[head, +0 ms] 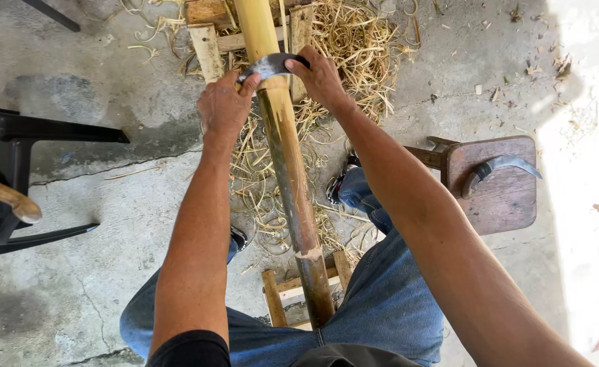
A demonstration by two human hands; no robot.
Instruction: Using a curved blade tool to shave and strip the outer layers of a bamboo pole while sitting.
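Bamboo pole lies on wooden supports, both hands' grip, left and right, clamping a curved blade across it.

Wooden stool bearing curved knife; black chair.

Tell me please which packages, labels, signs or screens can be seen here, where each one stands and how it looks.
None are in view.
What is there instead: a long bamboo pole on wooden supports, a curved blade held across it by the left hand and the right hand.
A second curved knife lies on a brown wooden stool at the right.
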